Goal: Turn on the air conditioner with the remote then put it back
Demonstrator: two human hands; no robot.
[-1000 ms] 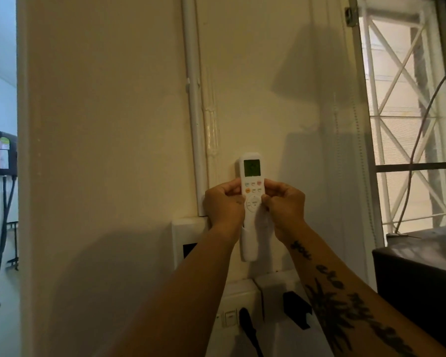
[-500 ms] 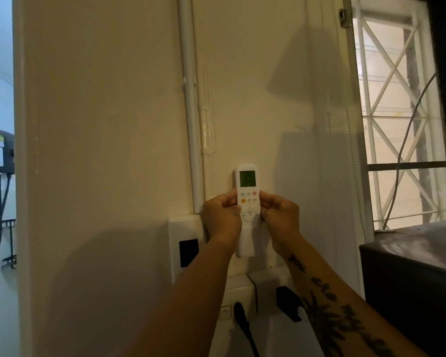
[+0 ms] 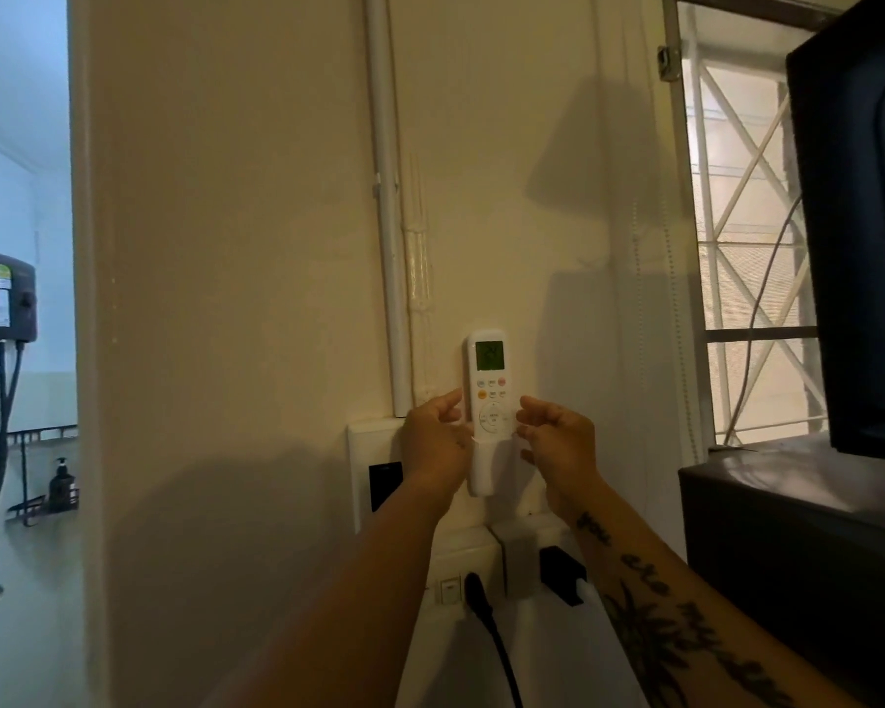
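Note:
A white air conditioner remote [image 3: 490, 390] with a lit green screen stands upright on the cream wall, its lower part seated in a white wall holder [image 3: 483, 475]. My left hand [image 3: 433, 442] is just left of the remote, fingers loosely curled and apart, fingertips at the remote's left edge. On the other side, my right hand [image 3: 558, 447] has its fingers spread, with a small gap between fingertips and remote. Neither hand grips it. The air conditioner itself is out of view.
A white conduit [image 3: 389, 196] runs down the wall to a switch plate [image 3: 374, 452]. Below are sockets [image 3: 450, 590] with a black plug and cable [image 3: 484, 610]. A dark cabinet [image 3: 788, 554] with a black appliance [image 3: 859, 222] stands right, by a window [image 3: 736, 247].
Both hands pinched the remote before; now their fingers have come off its sides and opened. The remote sits lower in the holder, and the view has shifted left and up.

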